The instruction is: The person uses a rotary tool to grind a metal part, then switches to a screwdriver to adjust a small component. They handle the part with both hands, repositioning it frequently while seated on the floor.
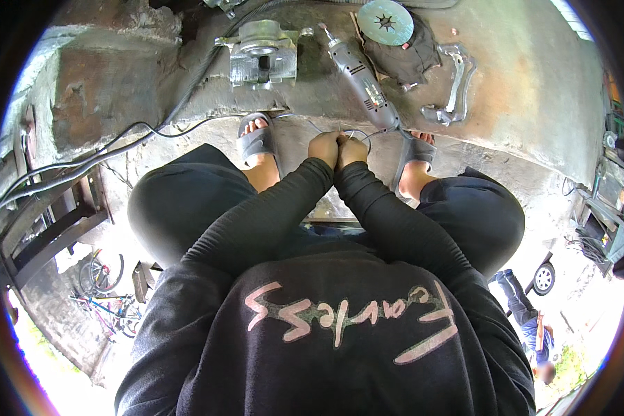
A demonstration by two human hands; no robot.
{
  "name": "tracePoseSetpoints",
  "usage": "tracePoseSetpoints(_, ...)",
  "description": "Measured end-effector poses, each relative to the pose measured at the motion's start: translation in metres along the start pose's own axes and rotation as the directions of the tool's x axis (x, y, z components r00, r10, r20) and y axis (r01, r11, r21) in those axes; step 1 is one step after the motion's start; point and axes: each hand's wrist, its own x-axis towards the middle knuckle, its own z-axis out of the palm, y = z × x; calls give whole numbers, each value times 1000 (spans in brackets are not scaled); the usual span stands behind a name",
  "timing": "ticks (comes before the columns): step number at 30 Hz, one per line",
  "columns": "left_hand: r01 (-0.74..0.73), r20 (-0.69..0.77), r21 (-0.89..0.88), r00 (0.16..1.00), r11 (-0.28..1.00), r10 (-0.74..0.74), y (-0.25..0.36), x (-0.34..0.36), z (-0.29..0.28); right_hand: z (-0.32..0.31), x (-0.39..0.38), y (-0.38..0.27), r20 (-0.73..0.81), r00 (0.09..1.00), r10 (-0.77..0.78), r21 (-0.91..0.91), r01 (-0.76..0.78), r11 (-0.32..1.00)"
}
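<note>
My left hand (pixel 323 149) and my right hand (pixel 352 151) meet in front of me, both with fingers closed. A thin sliver shows above the fingertips; what they hold is too small to name. A dark power cord (pixel 369 142) loops close behind my right hand. Just beyond lies a grey straight grinder (pixel 362 82) on the concrete ledge, its small bit pointing away to the left. Left of it, a bare metal brake caliper (pixel 262 57) stands on the ledge. A curved metal bracket (pixel 456 87) lies to the right, apart from both hands.
A round pale disc (pixel 384 23) rests on a dark cloth (pixel 403 57) at the far side of the ledge. Thick cables (pixel 83 161) run along the left. My sandalled feet (pixel 256 139) flank my hands. Another person (pixel 530 319) is in the background at lower right.
</note>
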Motion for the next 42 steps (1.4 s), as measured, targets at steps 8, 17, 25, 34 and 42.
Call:
tracePoseSetpoints(8,189,35,-308,982,933,-187,25,-15,2,6,9,10,-14,1000,-24,32,24,999)
tracePoseSetpoints(17,137,50,-256,990,957,-129,28,-15,2,3,8,9,-10,1000,-28,32,28,999)
tracePoseSetpoints(25,203,32,-310,979,929,-203,30,-14,4,4,6,4,-27,1000,1,39,0,999)
tracePoseSetpoints(34,249,81,-387,968,888,-237,32,-15,4,5,5,1,-32,999,-28,-17,27,999)
tracePoseSetpoints(42,199,89,-368,980,909,-179,34,-15,2,6,12,10,-33,998,-51,-34,50,998)
